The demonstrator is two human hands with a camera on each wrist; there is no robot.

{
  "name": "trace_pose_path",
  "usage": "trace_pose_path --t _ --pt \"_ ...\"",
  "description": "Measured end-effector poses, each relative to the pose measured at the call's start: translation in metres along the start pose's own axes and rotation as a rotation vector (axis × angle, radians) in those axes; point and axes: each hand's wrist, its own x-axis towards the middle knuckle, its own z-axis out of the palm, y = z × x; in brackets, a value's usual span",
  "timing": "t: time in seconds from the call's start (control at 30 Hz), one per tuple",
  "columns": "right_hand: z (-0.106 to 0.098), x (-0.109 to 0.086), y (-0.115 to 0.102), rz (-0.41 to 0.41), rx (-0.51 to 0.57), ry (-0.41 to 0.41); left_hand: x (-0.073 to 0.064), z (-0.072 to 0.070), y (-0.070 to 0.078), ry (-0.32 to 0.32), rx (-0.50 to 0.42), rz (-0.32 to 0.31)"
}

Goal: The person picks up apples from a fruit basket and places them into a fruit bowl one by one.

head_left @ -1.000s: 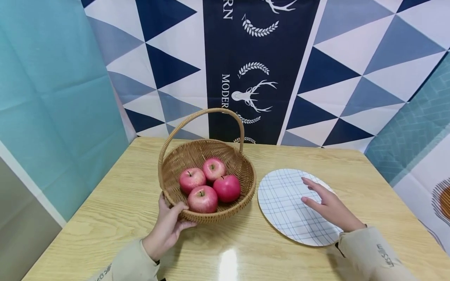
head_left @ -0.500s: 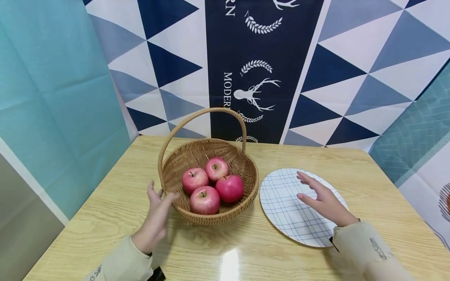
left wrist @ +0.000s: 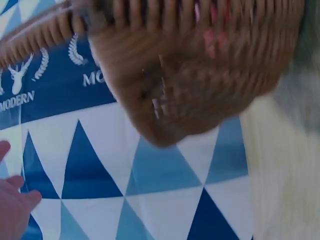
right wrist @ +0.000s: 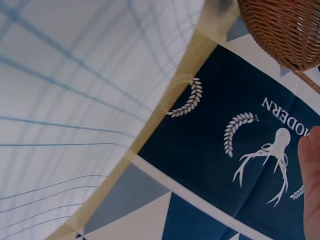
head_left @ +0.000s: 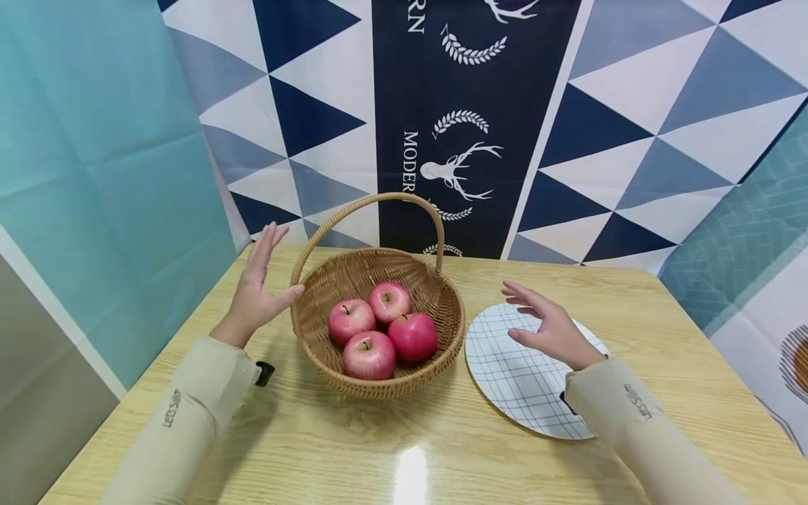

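A round wicker basket (head_left: 385,389) with a tall arched handle (head_left: 379,198) stands on the table, holding several red apples (head_left: 369,355). My left hand (head_left: 252,301) is raised at the basket's left side, fingers straight up and thumb spread toward the foot of the handle; it grips nothing. To the right lies a round white plate (head_left: 505,379) with blue grid lines. Over its far part hovers my right hand (head_left: 549,330), fingers loosely extended and nothing held. Basket wickerwork (left wrist: 200,85) fills the top of the left wrist view, blurred. Fingertips (right wrist: 312,170) show at the right wrist view's edge.
The light wooden table (head_left: 328,470) reaches back to a patterned cloth (head_left: 473,91) with blue triangles and deer heads. A teal cloth (head_left: 113,175) hangs along the left side. More cloth hangs on the right.
My left hand has let go of the basket's lower left rim and moved up and left beside the handle. My right hand has shifted slightly left over the plate. The basket stays about where it was.
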Motion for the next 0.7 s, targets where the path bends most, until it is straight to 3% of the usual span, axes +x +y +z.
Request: trace_pose_path --t 0.13,0.27,0.4,0.6,0.7 --pt "0.002 0.013 -0.004 -0.005 0.018 -0.024 0.009 -0.002 -0.008 -0.075 0.096 0.005" --pt "0.004 0.024 -0.011 -0.006 0.033 -0.046 0.016 0.0 -0.007 -0.13 0.18 -0.012" --pt "0.006 0.035 -0.017 -0.021 0.039 -0.075 0.024 0.002 -0.007 -0.164 0.252 0.036" --pt "0.012 0.053 -0.028 -0.041 -0.04 -0.157 0.028 0.002 -0.008 -0.189 0.26 0.071" --pt "0.016 0.063 -0.033 -0.049 -0.06 -0.202 0.029 0.003 -0.009 -0.179 0.256 0.124"
